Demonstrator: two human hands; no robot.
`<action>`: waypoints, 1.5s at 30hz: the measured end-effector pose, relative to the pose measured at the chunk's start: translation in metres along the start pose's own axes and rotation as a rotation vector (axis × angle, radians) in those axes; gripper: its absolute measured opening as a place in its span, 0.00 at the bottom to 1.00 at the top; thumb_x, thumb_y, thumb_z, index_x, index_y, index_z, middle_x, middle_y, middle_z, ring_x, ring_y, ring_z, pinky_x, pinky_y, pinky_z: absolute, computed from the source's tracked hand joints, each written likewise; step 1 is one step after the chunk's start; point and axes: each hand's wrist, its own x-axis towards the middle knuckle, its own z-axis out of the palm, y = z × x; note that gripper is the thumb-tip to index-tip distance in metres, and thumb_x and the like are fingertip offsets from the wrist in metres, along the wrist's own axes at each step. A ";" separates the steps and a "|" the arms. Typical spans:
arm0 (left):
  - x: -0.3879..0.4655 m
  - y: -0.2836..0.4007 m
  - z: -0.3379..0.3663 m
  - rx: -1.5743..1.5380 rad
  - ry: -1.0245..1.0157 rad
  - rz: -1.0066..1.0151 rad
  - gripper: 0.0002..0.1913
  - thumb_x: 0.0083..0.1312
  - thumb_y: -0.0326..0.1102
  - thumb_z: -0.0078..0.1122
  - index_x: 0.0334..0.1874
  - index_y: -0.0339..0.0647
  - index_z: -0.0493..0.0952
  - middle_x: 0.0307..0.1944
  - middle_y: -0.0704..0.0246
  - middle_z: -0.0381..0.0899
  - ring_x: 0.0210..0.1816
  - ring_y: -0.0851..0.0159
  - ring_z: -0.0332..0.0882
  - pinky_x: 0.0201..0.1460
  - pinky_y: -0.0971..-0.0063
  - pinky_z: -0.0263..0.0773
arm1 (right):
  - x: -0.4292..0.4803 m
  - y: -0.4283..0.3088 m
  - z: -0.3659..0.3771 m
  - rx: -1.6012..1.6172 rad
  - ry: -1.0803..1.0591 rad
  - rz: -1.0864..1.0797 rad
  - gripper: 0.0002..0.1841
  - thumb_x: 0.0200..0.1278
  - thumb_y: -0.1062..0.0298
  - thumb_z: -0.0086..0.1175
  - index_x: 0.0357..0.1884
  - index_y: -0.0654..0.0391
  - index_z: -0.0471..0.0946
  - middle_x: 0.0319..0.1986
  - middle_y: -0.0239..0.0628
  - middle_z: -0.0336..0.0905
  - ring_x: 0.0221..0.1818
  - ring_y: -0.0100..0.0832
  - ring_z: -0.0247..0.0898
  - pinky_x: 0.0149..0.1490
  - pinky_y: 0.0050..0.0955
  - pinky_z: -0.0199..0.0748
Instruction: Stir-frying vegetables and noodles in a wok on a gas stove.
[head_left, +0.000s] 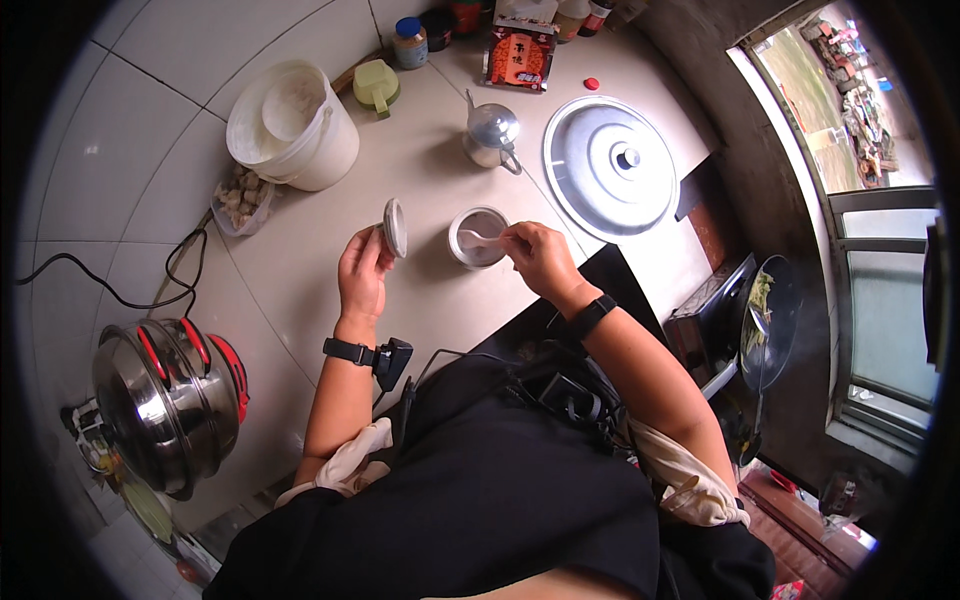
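My left hand (365, 271) holds a round lid (395, 229) on its edge, raised to the left of a small round jar (454, 247). The jar stands uncovered on the tiled counter. Between the fingers of my right hand (536, 253) is the handle of a pale spoon (480, 240). The bowl of the spoon is down inside the jar, where greyish-white contents show; what they are I cannot tell. Behind the jar stands a metal pot with a spout and handle (491, 136).
A large metal lid (611, 169) lies right of the jar. At left are a white bucket (322, 150), a plastic tub of pale pieces (244, 199) and a steel electric pot (165, 405) with a cord. On a stove at right, a wok (784, 322) holds shredded food and a ladle.
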 end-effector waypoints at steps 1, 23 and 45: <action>0.000 0.000 0.000 0.002 -0.003 -0.001 0.10 0.71 0.35 0.52 0.47 0.36 0.75 0.31 0.75 0.76 0.28 0.78 0.66 0.33 0.85 0.63 | 0.000 0.000 0.000 0.020 -0.022 0.029 0.08 0.61 0.71 0.57 0.38 0.65 0.78 0.23 0.38 0.77 0.21 0.25 0.74 0.29 0.24 0.72; 0.001 -0.002 0.011 0.041 -0.022 0.002 0.10 0.71 0.35 0.51 0.47 0.37 0.76 0.31 0.75 0.77 0.30 0.78 0.69 0.33 0.84 0.64 | -0.003 -0.006 -0.029 0.216 -0.019 0.271 0.09 0.63 0.69 0.55 0.37 0.67 0.79 0.21 0.36 0.77 0.21 0.24 0.74 0.29 0.24 0.72; -0.001 -0.006 0.041 0.094 -0.105 -0.001 0.09 0.71 0.37 0.50 0.46 0.40 0.75 0.30 0.77 0.73 0.28 0.79 0.63 0.32 0.84 0.58 | -0.165 0.036 -0.279 0.972 0.648 0.301 0.06 0.64 0.70 0.55 0.37 0.62 0.77 0.25 0.29 0.72 0.23 0.19 0.65 0.29 0.18 0.64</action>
